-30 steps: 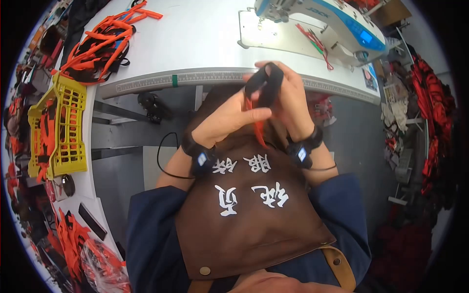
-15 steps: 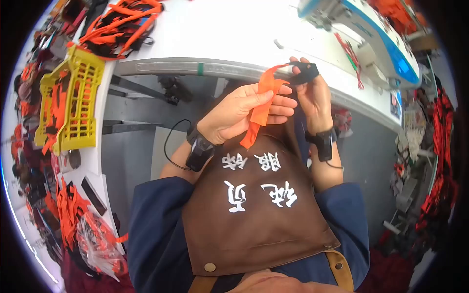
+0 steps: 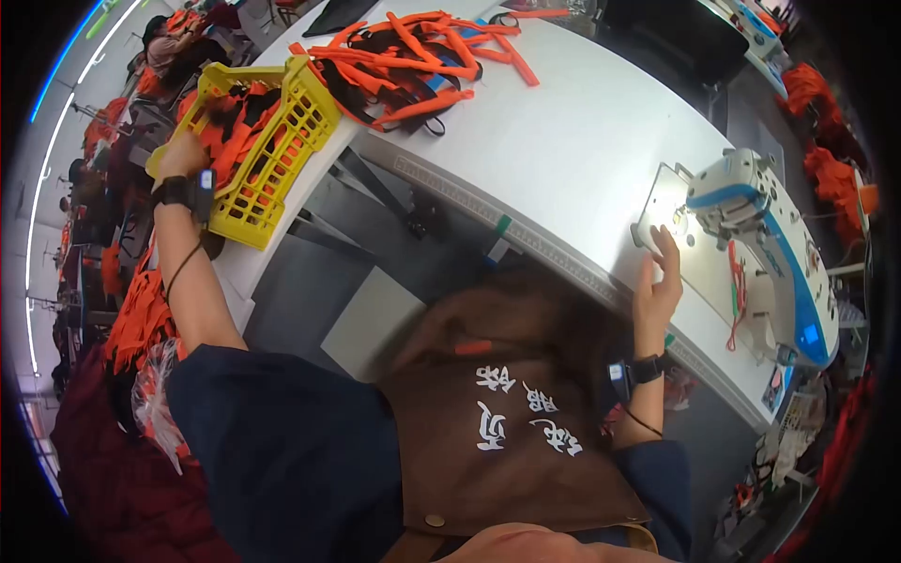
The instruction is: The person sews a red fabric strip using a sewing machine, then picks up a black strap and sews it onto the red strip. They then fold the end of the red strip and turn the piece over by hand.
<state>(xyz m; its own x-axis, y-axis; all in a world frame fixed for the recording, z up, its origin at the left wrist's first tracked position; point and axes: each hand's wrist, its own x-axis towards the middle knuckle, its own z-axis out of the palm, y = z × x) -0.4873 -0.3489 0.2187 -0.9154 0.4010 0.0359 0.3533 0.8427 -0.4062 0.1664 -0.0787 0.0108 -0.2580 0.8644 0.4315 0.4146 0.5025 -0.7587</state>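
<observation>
My left hand (image 3: 183, 156) is at the left rim of a yellow plastic crate (image 3: 298, 122), its fingers curled. Whether they grip the rim or something inside is hidden. Orange and black strap pieces (image 3: 246, 131) fill the crate beside that hand. My right hand (image 3: 660, 286) is open, fingers extended over the table's front edge, close to a small grey object (image 3: 642, 236) by the sewing machine's lit plate. The white and blue sewing machine (image 3: 751, 202) stands just beyond it. A small orange piece (image 3: 472, 347) shows on my brown apron (image 3: 526, 488).
Orange and black straps (image 3: 404, 70) lie in a tangled pile on the white table (image 3: 563, 141). Red-handled thread snips or similar (image 3: 738, 291) rest by the machine. A clear plastic bag (image 3: 160, 408) and more orange pieces (image 3: 141, 319) are at lower left. People work in the background.
My hands have moved apart: the left went to the crate, the right toward the sewing machine. The orange strap with its black end is no longer seen between them. The view has turned.
</observation>
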